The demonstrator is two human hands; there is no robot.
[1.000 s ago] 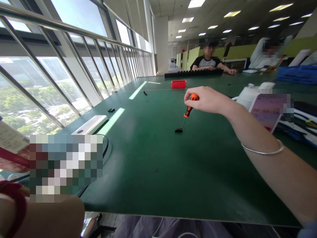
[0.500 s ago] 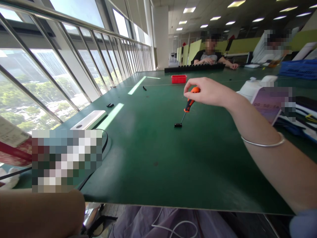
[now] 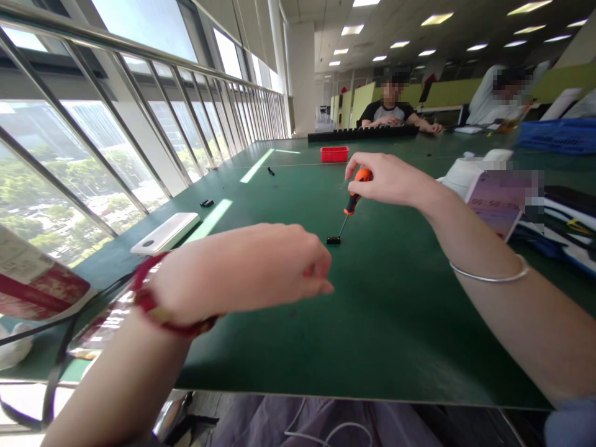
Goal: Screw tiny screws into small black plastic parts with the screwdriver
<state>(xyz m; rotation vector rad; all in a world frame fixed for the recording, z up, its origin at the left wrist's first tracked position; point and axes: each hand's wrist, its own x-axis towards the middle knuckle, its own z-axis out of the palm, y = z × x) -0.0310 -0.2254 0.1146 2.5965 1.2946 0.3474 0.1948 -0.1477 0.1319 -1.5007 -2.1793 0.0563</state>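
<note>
My right hand (image 3: 386,178) grips the orange and black handle of a screwdriver (image 3: 354,200) from above. The screwdriver leans, its thin shaft slanting down to a small black block (image 3: 333,240) on the green table (image 3: 372,335). The tip meets the block's right end; whether it sits in a screw is too small to see. Left of the block and nearer to me, my left hand (image 3: 261,264) hovers over the table, slightly blurred. Its fingers are loosely bent with a gap to the thumb, nothing visible between them, and it does not touch the block.
Farther back lie a red tray (image 3: 334,154), a long black rack (image 3: 363,133) and small black pieces (image 3: 207,203). A white power bank (image 3: 165,233) is at left, a phone (image 3: 496,202) at right, beside a white container (image 3: 463,174). Two people sit across the table.
My left hand has come in from the lower left and reached across toward the black block. The right hand keeps the screwdriver on the block; the view has shifted slightly.
</note>
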